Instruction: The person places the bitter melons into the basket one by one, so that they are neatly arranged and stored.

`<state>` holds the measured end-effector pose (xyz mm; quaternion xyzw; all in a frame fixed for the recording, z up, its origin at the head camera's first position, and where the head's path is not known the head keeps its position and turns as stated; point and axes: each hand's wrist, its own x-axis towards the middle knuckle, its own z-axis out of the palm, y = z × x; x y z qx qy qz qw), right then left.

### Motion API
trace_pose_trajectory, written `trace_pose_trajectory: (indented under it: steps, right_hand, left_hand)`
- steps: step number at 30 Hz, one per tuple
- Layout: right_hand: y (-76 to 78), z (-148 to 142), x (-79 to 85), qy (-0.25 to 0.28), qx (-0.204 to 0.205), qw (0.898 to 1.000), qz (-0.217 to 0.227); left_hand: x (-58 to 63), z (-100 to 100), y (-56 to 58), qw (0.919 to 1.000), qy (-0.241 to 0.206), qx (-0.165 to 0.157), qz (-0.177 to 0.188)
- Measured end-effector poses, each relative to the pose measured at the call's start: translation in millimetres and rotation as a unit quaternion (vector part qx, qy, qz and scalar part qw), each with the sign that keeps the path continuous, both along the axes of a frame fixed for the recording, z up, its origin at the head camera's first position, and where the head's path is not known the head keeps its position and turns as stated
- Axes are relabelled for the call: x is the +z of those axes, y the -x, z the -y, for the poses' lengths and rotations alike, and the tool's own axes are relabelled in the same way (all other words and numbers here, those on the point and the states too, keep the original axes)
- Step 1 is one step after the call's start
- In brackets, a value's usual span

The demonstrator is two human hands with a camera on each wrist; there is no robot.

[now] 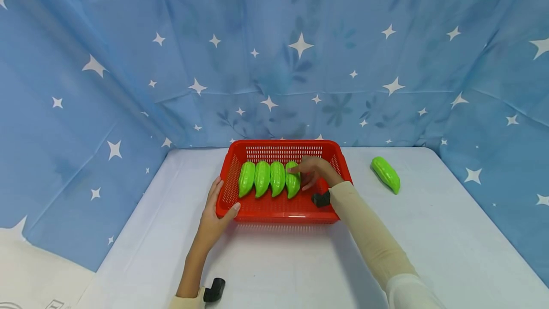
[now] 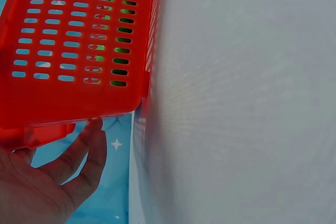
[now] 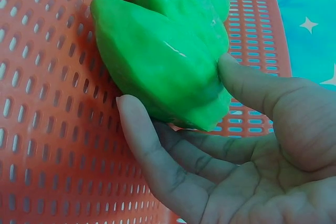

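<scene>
A red plastic basket (image 1: 274,214) stands on the white table with a row of several bright green, ridged toy bitter melons (image 1: 262,179) in its left and middle part. At the basket's front left corner, my left hand (image 1: 213,221) rests with straight fingers along the outside and the thumb by the front rim. My right hand (image 1: 312,169) is inside the basket at the rightmost bitter melon (image 3: 157,61) of the row. Its thumb touches that melon while the loosely spread fingers lie beside it, the palm apart from it.
Another green bitter melon (image 1: 385,175) lies on the white table (image 1: 450,232) to the right of the basket. Behind the table hangs a blue curtain (image 1: 274,61) with white stars. A black wrist device (image 1: 214,290) sits on the left wrist.
</scene>
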<state>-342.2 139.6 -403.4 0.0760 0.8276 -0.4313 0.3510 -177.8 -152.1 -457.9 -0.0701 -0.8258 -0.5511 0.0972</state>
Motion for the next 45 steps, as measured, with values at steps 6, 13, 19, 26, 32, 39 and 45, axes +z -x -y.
trace_pose_trajectory:
  steps: [6, 13, 19, 26, 32, 39, 45]
  right_hand:
    - [0.3, 0.4, -0.2, -0.005, 0.018, 1.0, -0.007]
    - [-0.9, 1.2, 0.6, -0.011, 0.024, 1.0, -0.014]
    - [-1.7, 1.9, 0.9, -0.009, 0.015, 1.0, -0.016]
    - [-1.2, 2.1, 1.6, -0.013, 0.017, 1.0, -0.017]
    - [-0.1, 1.9, 1.0, -0.019, 0.021, 0.999, -0.028]
    - [0.3, 1.8, 1.0, -0.016, 0.018, 0.999, -0.032]
    - [-0.9, 2.4, 2.1, -0.017, 0.018, 0.999, -0.023]
  left_hand:
    - [-0.7, 0.5, 0.5, 1.0, 0.001, 0.0, -0.001]
    - [-1.3, 0.6, 1.1, 1.0, 0.002, 0.0, -0.003]
    - [-1.4, 1.0, 1.0, 1.0, 0.002, -0.001, -0.006]
    - [-0.3, -0.1, 0.5, 1.0, 0.001, 0.001, -0.004]
    - [0.9, 0.0, 0.6, 1.0, 0.002, 0.0, 0.001]
    - [0.4, -0.1, 1.0, 1.0, -0.002, 0.0, 0.001]
    - [0.2, 0.2, 0.6, 1.0, -0.004, -0.001, -0.001]
